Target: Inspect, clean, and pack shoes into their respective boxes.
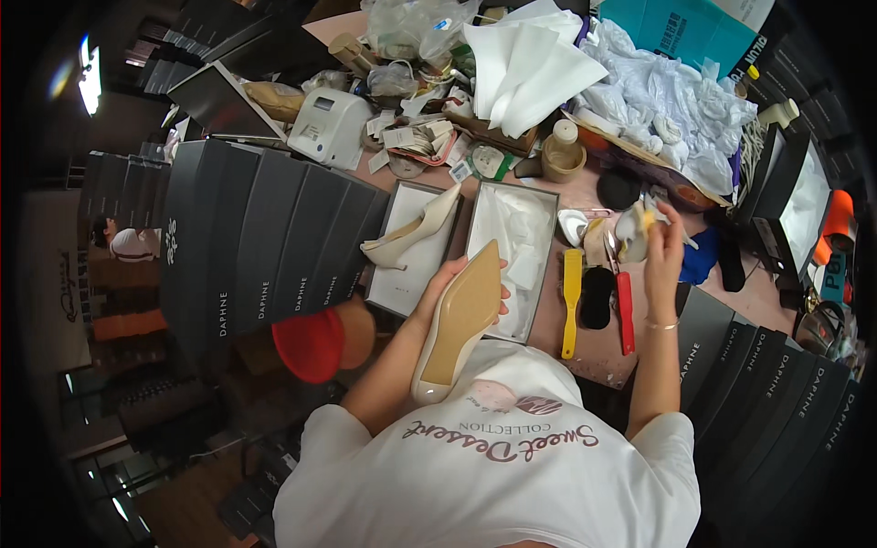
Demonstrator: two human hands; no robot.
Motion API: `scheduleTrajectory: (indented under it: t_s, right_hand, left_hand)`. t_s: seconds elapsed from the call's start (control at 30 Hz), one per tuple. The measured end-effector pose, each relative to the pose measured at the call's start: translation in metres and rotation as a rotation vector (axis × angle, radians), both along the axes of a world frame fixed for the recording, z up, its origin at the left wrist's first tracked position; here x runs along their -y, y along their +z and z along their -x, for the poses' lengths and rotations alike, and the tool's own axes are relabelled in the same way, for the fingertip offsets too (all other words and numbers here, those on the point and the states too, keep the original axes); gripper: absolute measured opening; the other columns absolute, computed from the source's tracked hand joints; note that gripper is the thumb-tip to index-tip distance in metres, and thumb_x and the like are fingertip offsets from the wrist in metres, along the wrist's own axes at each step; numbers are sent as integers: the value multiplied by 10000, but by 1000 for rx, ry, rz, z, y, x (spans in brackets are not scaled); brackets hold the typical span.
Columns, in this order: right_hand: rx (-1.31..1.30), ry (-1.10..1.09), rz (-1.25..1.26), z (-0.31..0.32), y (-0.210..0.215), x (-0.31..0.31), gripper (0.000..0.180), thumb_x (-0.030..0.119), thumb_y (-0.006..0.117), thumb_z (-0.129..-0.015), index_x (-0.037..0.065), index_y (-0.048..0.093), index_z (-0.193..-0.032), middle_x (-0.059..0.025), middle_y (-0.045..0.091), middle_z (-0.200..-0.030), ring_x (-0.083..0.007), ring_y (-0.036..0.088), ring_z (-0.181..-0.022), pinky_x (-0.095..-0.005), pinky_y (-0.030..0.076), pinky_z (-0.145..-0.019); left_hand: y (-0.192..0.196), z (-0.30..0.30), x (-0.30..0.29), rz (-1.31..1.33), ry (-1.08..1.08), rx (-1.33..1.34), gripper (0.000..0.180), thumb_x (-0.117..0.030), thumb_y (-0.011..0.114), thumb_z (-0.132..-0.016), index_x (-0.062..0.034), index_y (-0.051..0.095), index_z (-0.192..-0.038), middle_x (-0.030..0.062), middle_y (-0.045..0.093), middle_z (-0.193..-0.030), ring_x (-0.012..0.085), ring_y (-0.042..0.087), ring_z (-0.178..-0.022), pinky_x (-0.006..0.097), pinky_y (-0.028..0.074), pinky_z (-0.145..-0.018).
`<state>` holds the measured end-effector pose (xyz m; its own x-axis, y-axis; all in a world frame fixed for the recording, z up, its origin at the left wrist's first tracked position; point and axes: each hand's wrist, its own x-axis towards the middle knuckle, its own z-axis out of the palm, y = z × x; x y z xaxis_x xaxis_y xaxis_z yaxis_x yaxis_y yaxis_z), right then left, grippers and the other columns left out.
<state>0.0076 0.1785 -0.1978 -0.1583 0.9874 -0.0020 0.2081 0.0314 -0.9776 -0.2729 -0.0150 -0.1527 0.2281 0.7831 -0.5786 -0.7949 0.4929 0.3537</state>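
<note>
My left hand (448, 279) is wrapped round a cream pointed-toe shoe (459, 321), its tan sole turned up and its toe pointing away from me. Another cream high-heeled pump (416, 228) lies in the left half of an open shoebox (395, 290). White tissue paper (523, 247) fills part of the box's right half (551, 208). Over the clutter at the right, my right hand (665, 251) has its fingertips closed against a small yellow piece (647, 220), which looks soft. A crumpled whitish cloth (629, 236) is beside those fingers.
A yellow-handled brush (571, 301), a black oval brush (598, 297) and a red-handled tool (625, 310) lie near my right forearm. Dark shoeboxes are stacked left (274, 228) and right (767, 384). Behind stand a label printer (329, 126), white sheets (530, 64) and crumpled tissue (662, 100).
</note>
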Motion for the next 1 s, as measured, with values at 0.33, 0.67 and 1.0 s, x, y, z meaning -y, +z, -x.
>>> scheduleTrajectory:
  t_s: [0.33, 0.67, 1.0]
  right_hand:
    - [23, 297, -362, 125, 85, 134, 162, 53, 631, -839, -18, 607, -983, -143, 563, -875, -269, 575, -729, -321, 468, -658]
    - [184, 337, -472, 161, 87, 158, 108, 80, 656, -829, 35, 564, -865, -126, 526, -735, -292, 558, -584, -358, 447, -510]
    - [361, 404, -524, 153, 104, 154, 145, 150, 651, -838, 59, 540, -815, -129, 505, -721, -326, 565, -607, -399, 466, -529]
  left_hand:
    - [12, 6, -34, -154, 73, 31, 536, -429, 378, -925, -45, 468, -1288, 114, 608, -1030, 207, 612, -927, 342, 515, -820]
    - [21, 27, -14, -288, 269, 35, 576, -452, 371, -915, 0, 451, -1261, 132, 578, -971, 224, 581, -887, 355, 505, -796]
    - [15, 31, -15, -269, 192, 120, 579, -433, 356, -927, -7, 438, -1310, 137, 606, -1043, 218, 610, -894, 351, 513, -786]
